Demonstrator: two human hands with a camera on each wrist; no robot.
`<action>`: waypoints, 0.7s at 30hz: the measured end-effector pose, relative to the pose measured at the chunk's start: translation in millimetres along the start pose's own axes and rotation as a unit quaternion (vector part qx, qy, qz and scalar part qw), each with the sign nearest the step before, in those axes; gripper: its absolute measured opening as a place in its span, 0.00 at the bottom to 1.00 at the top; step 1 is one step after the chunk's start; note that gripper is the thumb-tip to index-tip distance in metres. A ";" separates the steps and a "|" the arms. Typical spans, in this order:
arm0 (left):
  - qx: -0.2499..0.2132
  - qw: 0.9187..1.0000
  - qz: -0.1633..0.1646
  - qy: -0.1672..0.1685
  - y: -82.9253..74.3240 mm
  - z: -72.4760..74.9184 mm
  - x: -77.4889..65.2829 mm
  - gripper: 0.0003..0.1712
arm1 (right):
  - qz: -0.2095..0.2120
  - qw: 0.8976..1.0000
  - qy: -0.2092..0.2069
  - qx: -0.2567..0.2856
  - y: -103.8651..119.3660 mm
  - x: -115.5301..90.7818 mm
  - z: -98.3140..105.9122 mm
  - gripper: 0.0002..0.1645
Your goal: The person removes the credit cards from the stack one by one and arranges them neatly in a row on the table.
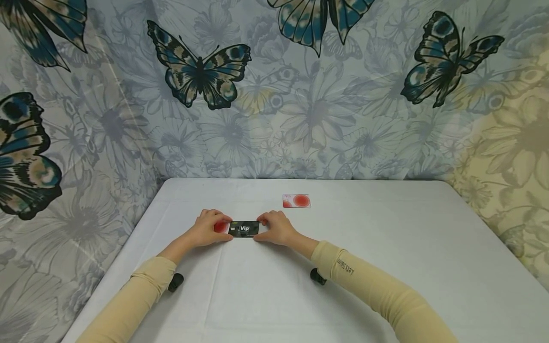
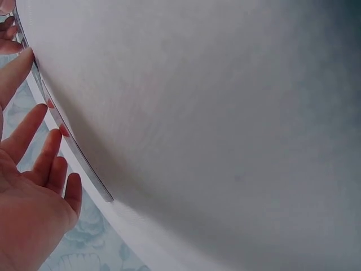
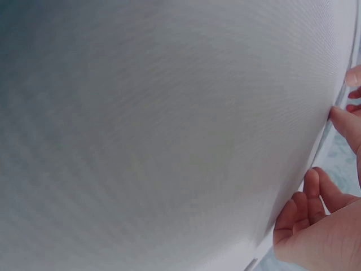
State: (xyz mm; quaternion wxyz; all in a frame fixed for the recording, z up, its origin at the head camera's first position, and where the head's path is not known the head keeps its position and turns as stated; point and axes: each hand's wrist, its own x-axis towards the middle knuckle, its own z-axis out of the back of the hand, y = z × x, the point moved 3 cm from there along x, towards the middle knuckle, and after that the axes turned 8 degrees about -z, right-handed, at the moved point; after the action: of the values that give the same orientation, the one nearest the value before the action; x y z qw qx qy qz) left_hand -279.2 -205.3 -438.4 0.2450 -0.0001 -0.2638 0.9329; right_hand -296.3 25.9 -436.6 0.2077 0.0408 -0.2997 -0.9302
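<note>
A black card (image 1: pixel 244 229) printed "Vip" lies flat-looking at the middle of the table, between the two hands. My left hand (image 1: pixel 206 229) pinches its left end, thumb at the near corner and index finger at the far corner. At the opposite end, my right hand (image 1: pixel 278 228) holds the card the same way. A card with a red circle (image 1: pixel 221 226) shows left of the black one, partly covered by the left fingers. In the left wrist view, a thin card edge (image 2: pixel 90 169) runs past the left fingertips; whether the cards touch is unclear.
Farther back, slightly right of the hands, lies another white card with red circles (image 1: pixel 297 201). A white cloth covers the table (image 1: pixel 386 228). Behind it hangs a butterfly-patterned fabric wall (image 1: pixel 317 114). Dark objects (image 1: pixel 176 282) show by both wrists.
</note>
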 end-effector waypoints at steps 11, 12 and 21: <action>0.006 1.000 -0.008 -0.006 -2.8 -2.0 1.7 0.27 | 0.010 1.000 0.006 0.001 -5.0 -0.1 0.8 0.27; 0.005 1.000 -0.010 -0.007 -3.9 -2.3 1.6 0.26 | 0.011 1.000 0.006 0.001 -5.7 -0.1 0.8 0.27; -0.006 0.999 -0.029 -0.043 -21.3 -6.0 2.4 0.27 | 0.009 0.999 0.008 0.042 -7.0 -6.8 5.3 0.27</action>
State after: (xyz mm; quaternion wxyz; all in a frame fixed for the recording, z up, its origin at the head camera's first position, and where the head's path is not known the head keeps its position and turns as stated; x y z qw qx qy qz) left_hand -270.8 -185.5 -432.8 0.2606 0.0458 -0.2793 0.9230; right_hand -293.8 36.7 -436.7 0.2168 0.0537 -0.3370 -0.9146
